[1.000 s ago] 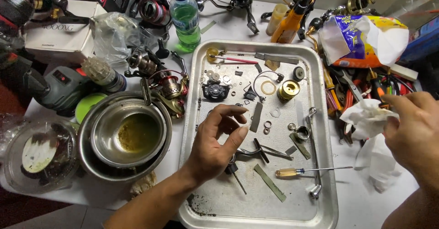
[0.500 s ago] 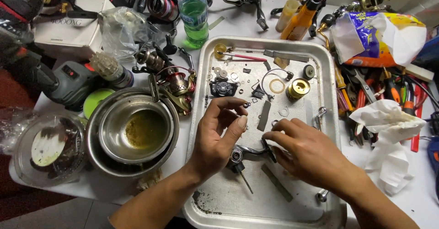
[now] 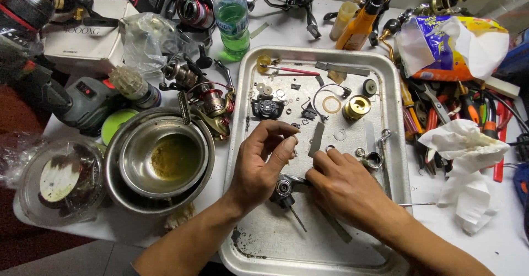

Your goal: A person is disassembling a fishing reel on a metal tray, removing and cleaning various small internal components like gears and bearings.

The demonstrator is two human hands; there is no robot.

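In the metal tray [image 3: 386, 77] near the tabletop's front edge, a small grey reel part [image 3: 285, 188] lies between both hands. The left hand [image 3: 259, 163] pinches narrowly above it, contents too small to tell; the right hand [image 3: 344, 188] presses its fingers [image 3: 322, 168] beside it, their grip hidden.

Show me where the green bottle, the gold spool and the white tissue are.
green bottle [image 3: 232, 25]: head view, on its label.
gold spool [image 3: 356, 108]: head view, on its top.
white tissue [image 3: 462, 155]: head view, on its crumpled middle.

Both hands over a metal tray [image 3: 388, 77]; left hand [image 3: 259, 163] pinching, right hand [image 3: 344, 185] on small reel part [image 3: 285, 188]
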